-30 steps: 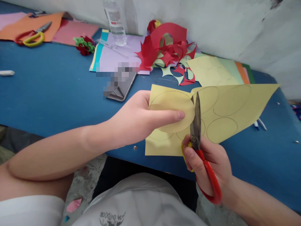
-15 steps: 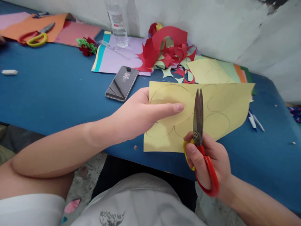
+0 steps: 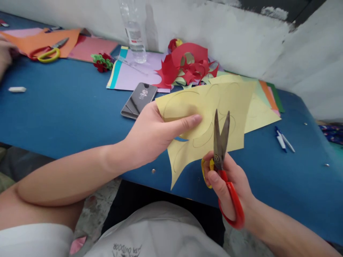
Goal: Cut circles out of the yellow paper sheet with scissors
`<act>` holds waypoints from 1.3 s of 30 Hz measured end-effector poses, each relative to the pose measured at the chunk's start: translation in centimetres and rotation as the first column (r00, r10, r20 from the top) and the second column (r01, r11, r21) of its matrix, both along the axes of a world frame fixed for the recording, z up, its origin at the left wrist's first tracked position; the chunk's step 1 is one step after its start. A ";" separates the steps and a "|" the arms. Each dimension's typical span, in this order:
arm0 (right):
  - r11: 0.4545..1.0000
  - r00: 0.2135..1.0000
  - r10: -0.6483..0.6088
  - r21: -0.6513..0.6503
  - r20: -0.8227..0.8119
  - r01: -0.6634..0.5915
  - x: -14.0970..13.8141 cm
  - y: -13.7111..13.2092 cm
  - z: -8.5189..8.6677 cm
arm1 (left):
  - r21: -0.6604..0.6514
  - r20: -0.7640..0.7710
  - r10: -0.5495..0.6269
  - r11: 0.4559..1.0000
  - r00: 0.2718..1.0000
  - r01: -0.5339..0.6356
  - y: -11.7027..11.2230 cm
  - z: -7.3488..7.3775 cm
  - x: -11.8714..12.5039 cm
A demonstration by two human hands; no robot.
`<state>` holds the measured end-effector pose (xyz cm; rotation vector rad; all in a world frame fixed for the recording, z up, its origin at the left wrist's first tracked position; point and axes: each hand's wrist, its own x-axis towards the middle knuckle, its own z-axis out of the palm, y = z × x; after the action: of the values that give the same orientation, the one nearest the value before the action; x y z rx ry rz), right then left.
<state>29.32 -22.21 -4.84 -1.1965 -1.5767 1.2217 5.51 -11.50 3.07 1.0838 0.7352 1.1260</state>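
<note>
Swung inward at its right side since the earlier frame, the thin yellow paper sheet with drawn circles (image 3: pixel 213 98) is held above the table's (image 3: pixel 66 117) near edge, pinched by the left hand (image 3: pixel 157 132), whose fingers behind are hidden. One circle (image 3: pixel 205 123) seems partly cut round, others uncut. The right hand (image 3: pixel 237 182) grips red-and-yellow-handled metal scissors (image 3: pixel 218 161), blades parted. Leftward, another person's hand (image 3: pixel 6 53) is cut off.

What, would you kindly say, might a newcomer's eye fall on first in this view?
Probably the open red-and-yellow scissors in the right hand, low and right of centre, over the yellow sheet that the left hand grips. Next might come the jumbled heap of mostly red paper scraps behind that sheet, to the right of the clear bottle.
</note>
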 end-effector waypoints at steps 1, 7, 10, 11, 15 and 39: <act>1.000 1.000 -0.011 0.005 0.009 0.011 -0.1 0.1 0.1 | 0.019 -0.026 0.030 0.999 0.999 -0.029 -0.2 0.0 0.0; 0.996 0.997 -0.048 0.073 0.060 0.043 -0.5 0.5 1.1 | 0.108 -0.156 0.081 0.992 0.984 -0.064 -1.2 -0.8 0.2; 0.993 0.995 -0.052 0.111 0.088 0.042 -0.8 0.7 1.6 | 0.103 -0.159 0.050 0.994 0.986 -0.034 -1.3 -0.9 0.4; 0.991 0.994 -0.056 0.123 0.090 0.045 -0.8 0.7 1.7 | 0.096 -0.149 0.040 0.995 0.988 -0.025 -1.3 -0.8 0.4; 0.989 0.993 -0.067 0.137 0.098 0.054 -0.9 0.7 1.9 | 0.052 -0.149 0.022 0.999 0.989 -0.014 -1.4 -0.7 0.7; 0.979 0.986 -0.103 0.187 0.132 0.078 -1.8 1.2 2.3 | -0.010 -0.044 -0.032 0.999 0.999 0.031 -1.7 -1.5 1.1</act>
<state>27.51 -20.99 -2.51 -1.2439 -1.6777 0.9312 6.63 -13.17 1.54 1.1124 0.7551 1.0738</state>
